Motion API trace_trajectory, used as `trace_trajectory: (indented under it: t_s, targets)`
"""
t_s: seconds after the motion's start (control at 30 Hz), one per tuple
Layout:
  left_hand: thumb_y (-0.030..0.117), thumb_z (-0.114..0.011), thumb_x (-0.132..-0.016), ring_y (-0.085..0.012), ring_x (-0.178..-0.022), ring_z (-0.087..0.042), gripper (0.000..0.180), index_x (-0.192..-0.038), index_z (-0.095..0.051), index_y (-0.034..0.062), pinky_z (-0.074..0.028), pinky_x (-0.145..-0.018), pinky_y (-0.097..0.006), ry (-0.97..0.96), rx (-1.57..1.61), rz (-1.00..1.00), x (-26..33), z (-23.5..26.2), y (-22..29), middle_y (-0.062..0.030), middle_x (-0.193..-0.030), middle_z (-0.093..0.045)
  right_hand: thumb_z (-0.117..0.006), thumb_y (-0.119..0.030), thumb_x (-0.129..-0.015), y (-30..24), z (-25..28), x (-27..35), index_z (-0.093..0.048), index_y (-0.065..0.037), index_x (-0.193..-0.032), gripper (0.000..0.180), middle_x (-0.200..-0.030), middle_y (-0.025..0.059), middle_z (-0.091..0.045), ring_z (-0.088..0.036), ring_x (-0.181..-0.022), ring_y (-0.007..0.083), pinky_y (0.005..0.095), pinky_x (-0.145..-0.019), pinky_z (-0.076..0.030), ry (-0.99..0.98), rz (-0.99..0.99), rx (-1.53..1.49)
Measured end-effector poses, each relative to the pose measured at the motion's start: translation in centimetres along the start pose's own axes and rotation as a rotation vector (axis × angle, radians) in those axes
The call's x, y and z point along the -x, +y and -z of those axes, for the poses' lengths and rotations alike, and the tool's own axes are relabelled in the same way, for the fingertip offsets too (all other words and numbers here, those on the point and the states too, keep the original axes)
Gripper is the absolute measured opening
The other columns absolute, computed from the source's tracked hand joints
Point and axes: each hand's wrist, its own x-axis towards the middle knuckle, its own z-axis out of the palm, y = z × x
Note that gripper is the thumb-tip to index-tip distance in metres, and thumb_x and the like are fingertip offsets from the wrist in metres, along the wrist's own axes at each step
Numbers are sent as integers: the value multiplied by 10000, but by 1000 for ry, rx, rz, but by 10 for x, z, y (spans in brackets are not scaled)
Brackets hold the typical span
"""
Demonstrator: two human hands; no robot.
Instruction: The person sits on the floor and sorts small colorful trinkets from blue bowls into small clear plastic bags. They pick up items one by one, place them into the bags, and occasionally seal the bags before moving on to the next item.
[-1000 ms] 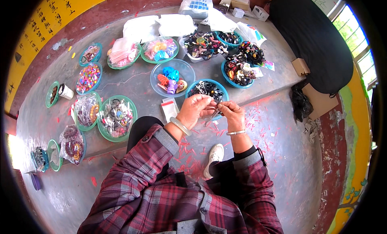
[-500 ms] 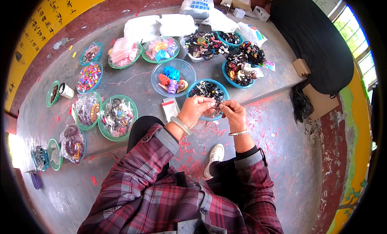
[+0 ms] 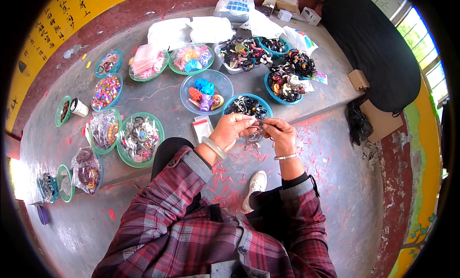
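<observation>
My left hand (image 3: pixel 232 130) and my right hand (image 3: pixel 281 133) meet in front of me, fingertips pinched close together. Between them is a small, thin dark band (image 3: pixel 259 126), partly covered by the fingers; its exact kind is too small to make out. Just beyond, partly behind my hands, stands a blue bowl (image 3: pixel 269 109) of black hair ties (image 3: pixel 247 106). A small clear bag with a red edge (image 3: pixel 203 128) lies on the ledge left of my left hand. Bracelets circle both wrists.
Around the grey ledge (image 3: pixel 163 98) stand a clear bowl (image 3: pixel 184 92) of coloured pieces, a green bowl (image 3: pixel 161 143) of packed accessories, a bowl of colourful beads (image 3: pixel 106 90) and piles of hair ties (image 3: pixel 243 54). Red scraps (image 3: pixel 306 153) litter the floor. A black covered object (image 3: pixel 371 48) stands right.
My right hand has shifted slightly right and turned a little, so more of the dark band shows between my fingers. My left hand stays almost in place.
</observation>
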Motion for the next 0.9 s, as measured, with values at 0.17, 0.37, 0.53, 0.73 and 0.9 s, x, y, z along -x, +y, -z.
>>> trace_trajectory:
  t_s: [0.17,0.37,0.53,0.73,0.9]
  targets:
    - [38,-498,-832,-186,-890,-579,188,-975,-547,-74,-481,-798,-263,-46,64,26,1,1,2,-147,-963,-584,-575,43,-745,0,1,0,-642,-9,-830,120,-727,28,-594,-541,-611,92,207,-540,-457,-45,57,-14]
    - [13,-509,-806,-184,-931,-561,199,-984,-551,-63,-448,-856,-271,-133,127,36,4,2,7,-135,-990,-579,-519,74,-732,-7,-3,3,-641,-7,-800,162,-723,24,-562,-508,-606,90,197,-539,-392,-77,134,22]
    - [24,-528,-796,-175,-932,-558,207,-985,-554,-55,-442,-858,-269,-176,161,40,5,2,11,-125,-999,-577,-518,97,-722,-4,-1,1,-643,-6,-792,176,-737,30,-570,-517,-628,91,197,-545,-402,-77,182,79]
    - [72,-559,-806,-163,-908,-566,192,-950,-560,-55,-459,-828,-258,-75,109,33,2,-1,5,-113,-972,-583,-544,111,-716,-5,-2,1,-647,-4,-779,166,-750,44,-587,-539,-677,98,207,-581,-436,-67,258,216]
    - [65,-544,-817,-151,-849,-582,173,-930,-566,-64,-482,-778,-239,-10,49,44,0,1,0,-115,-941,-590,-529,123,-710,-1,-1,1,-646,-3,-776,184,-759,45,-586,-539,-694,101,212,-592,-437,-69,283,259]
